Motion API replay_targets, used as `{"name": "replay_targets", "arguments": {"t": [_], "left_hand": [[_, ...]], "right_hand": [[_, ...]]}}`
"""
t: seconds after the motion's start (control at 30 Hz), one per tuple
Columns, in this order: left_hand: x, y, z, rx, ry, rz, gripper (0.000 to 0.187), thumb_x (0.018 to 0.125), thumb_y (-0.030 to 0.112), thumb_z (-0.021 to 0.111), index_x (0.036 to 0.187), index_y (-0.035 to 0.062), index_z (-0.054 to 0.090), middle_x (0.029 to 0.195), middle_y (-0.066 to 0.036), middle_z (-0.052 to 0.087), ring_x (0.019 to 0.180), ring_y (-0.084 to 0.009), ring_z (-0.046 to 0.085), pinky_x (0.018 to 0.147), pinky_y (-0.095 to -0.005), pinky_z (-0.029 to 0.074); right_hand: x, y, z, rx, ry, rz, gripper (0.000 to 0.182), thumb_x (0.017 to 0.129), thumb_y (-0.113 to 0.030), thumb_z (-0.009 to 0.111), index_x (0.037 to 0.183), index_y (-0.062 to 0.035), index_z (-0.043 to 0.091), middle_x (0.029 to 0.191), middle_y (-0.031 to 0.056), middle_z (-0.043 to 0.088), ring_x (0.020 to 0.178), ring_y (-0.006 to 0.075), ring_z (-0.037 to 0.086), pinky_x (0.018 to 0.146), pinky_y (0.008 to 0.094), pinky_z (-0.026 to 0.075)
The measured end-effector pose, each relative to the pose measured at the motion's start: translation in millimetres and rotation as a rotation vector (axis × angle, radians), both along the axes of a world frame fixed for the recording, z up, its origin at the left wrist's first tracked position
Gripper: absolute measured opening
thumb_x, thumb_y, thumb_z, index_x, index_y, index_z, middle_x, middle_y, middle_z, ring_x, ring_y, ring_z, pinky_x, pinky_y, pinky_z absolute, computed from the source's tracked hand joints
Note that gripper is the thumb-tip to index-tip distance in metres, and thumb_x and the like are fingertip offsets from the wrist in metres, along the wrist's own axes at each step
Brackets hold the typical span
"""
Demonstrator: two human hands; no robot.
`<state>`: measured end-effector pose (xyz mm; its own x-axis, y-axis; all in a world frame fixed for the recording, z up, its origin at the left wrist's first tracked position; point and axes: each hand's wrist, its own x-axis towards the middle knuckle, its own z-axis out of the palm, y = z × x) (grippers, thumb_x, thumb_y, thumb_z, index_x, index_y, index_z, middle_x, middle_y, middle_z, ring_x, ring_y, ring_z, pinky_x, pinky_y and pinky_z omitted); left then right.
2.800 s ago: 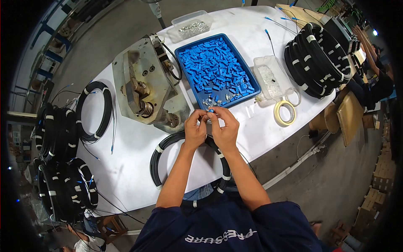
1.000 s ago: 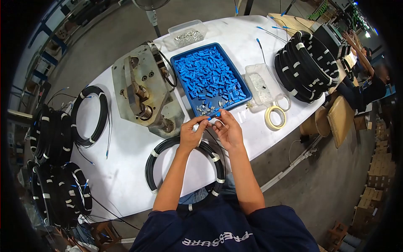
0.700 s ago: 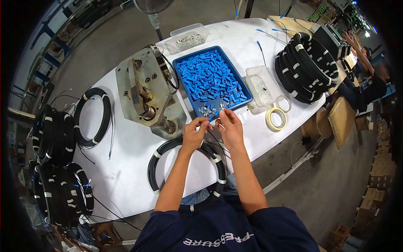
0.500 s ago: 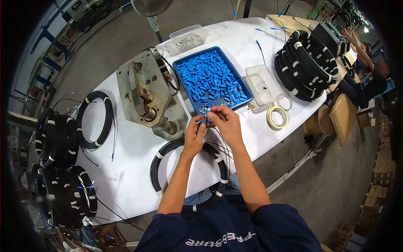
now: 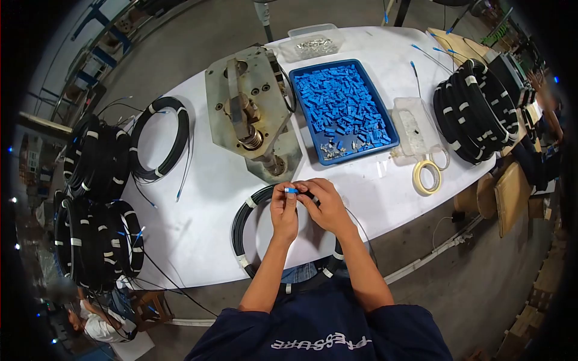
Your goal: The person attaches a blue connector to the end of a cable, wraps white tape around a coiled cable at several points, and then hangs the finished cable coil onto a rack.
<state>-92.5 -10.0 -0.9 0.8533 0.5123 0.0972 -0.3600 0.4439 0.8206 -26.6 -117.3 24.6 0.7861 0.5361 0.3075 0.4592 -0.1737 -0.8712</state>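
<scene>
Blue connector (image 5: 291, 191) between left hand's (image 5: 285, 212) pinched fingertips, right hand (image 5: 324, 206) curled close beside

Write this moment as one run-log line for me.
left hand: pinching blue connector | right hand: close beside | black coil: below hands | blue tray: beyond

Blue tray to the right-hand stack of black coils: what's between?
A clear plastic box and a blue-tipped cable lie between them, in the head view.

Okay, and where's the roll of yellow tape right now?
In the head view, the roll of yellow tape lies on the right part of the white table, just below the clear plastic box.
</scene>
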Motion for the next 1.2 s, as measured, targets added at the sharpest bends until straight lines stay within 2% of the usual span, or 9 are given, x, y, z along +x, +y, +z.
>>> {"name": "replay_targets", "arguments": {"t": [0.1, 0.17, 0.23, 0.3, 0.33, 0.47, 0.63, 0.8, 1.2], "left_hand": [[-7.7, 13.6, 3.9, -0.022, -0.004, -0.060, 0.019, 0.104, 0.019, 0.049, 0.115, 0.0043, 0.053, 0.114, -0.011, 0.063, 0.104, -0.0163, 0.058, 0.092, -0.0324, 0.046], [-17.7, 24.9, 13.3, -0.233, 0.080, -0.196, 0.029, 0.106, 0.026, 0.043, 0.122, 0.0031, 0.052, 0.123, -0.012, 0.062, 0.109, -0.0163, 0.058, 0.092, -0.0316, 0.046], [-23.4, 34.1, 17.8, -0.219, 0.098, -0.193, 0.038, 0.107, 0.031, 0.040, 0.125, 0.0011, 0.055, 0.125, -0.012, 0.062, 0.108, -0.0163, 0.060, 0.088, -0.0305, 0.048], [-29.8, 44.0, 21.3, -0.022, 0.360, -0.112, 0.039, 0.105, 0.032, 0.045, 0.121, -0.0006, 0.061, 0.114, -0.011, 0.066, 0.100, -0.0155, 0.063, 0.079, -0.0288, 0.051], [-33.9, 48.6, 20.6, 0.068, 0.435, -0.080, 0.033, 0.102, 0.026, 0.054, 0.116, -0.0017, 0.065, 0.103, -0.009, 0.068, 0.089, -0.0139, 0.065, 0.071, -0.0269, 0.053], [-42.8, 57.8, 19.2, 0.063, 0.446, 0.048, 0.020, 0.095, 0.010, 0.064, 0.111, -0.0021, 0.067, 0.095, -0.006, 0.069, 0.081, -0.0128, 0.066, 0.070, -0.0256, 0.052], [-41.6, 50.4, 18.8, 0.096, 0.402, 0.038, 0.018, 0.093, 0.009, 0.067, 0.106, -0.0031, 0.067, 0.090, -0.008, 0.069, 0.078, -0.0136, 0.066, 0.072, -0.0267, 0.054], [-39.3, 43.5, 22.2, 0.105, 0.379, 0.026, 0.018, 0.092, 0.009, 0.068, 0.105, -0.0039, 0.067, 0.088, -0.009, 0.069, 0.076, -0.0144, 0.066, 0.073, -0.0280, 0.054], [-42.5, 41.9, 28.9, 0.151, 0.396, -0.001, 0.020, 0.093, 0.008, 0.068, 0.108, -0.0052, 0.066, 0.091, -0.011, 0.070, 0.081, -0.0161, 0.067, 0.077, -0.0293, 0.055]], "right_hand": [[10.6, 2.1, 0.3, -0.140, -0.164, 0.001, 0.016, 0.085, -0.017, 0.071, 0.097, -0.0064, 0.073, 0.085, 0.0067, 0.063, 0.085, 0.0270, 0.058, 0.082, 0.0407, 0.044], [7.2, 7.2, 0.5, -0.180, -0.205, -0.027, 0.014, 0.084, -0.018, 0.071, 0.096, -0.0100, 0.074, 0.080, 0.0048, 0.059, 0.081, 0.0254, 0.056, 0.081, 0.0402, 0.042], [5.7, 10.4, 3.8, -0.221, -0.249, -0.060, 0.013, 0.084, -0.020, 0.071, 0.095, -0.0136, 0.076, 0.075, 0.0030, 0.056, 0.077, 0.0238, 0.054, 0.080, 0.0397, 0.040], [4.5, 11.3, 8.4, -0.251, -0.254, -0.065, 0.016, 0.082, -0.019, 0.073, 0.097, -0.0137, 0.076, 0.070, 0.0033, 0.054, 0.074, 0.0231, 0.052, 0.080, 0.0385, 0.038], [3.3, 11.3, 9.4, -0.250, -0.250, -0.052, 0.016, 0.082, -0.019, 0.073, 0.097, -0.0137, 0.076, 0.070, 0.0033, 0.054, 0.074, 0.0231, 0.052, 0.080, 0.0385, 0.038], [-0.7, 8.5, 23.2, -0.251, -0.191, 0.013, 0.018, 0.082, -0.021, 0.075, 0.098, -0.0135, 0.077, 0.072, 0.0030, 0.054, 0.075, 0.0222, 0.052, 0.081, 0.0379, 0.037], [1.9, 4.1, 18.2, -0.181, -0.154, 0.042, 0.018, 0.080, -0.025, 0.076, 0.094, -0.0128, 0.076, 0.077, 0.0015, 0.058, 0.081, 0.0225, 0.055, 0.087, 0.0384, 0.036], [1.4, 2.9, 23.8, -0.113, -0.110, 0.047, 0.014, 0.081, -0.020, 0.076, 0.090, -0.0099, 0.074, 0.082, 0.0025, 0.063, 0.084, 0.0237, 0.057, 0.089, 0.0394, 0.038], [2.1, 5.1, 23.3, -0.136, -0.093, 0.062, 0.009, 0.084, -0.019, 0.072, 0.087, -0.0105, 0.073, 0.080, 0.0018, 0.061, 0.085, 0.0238, 0.055, 0.088, 0.0401, 0.036]]}}
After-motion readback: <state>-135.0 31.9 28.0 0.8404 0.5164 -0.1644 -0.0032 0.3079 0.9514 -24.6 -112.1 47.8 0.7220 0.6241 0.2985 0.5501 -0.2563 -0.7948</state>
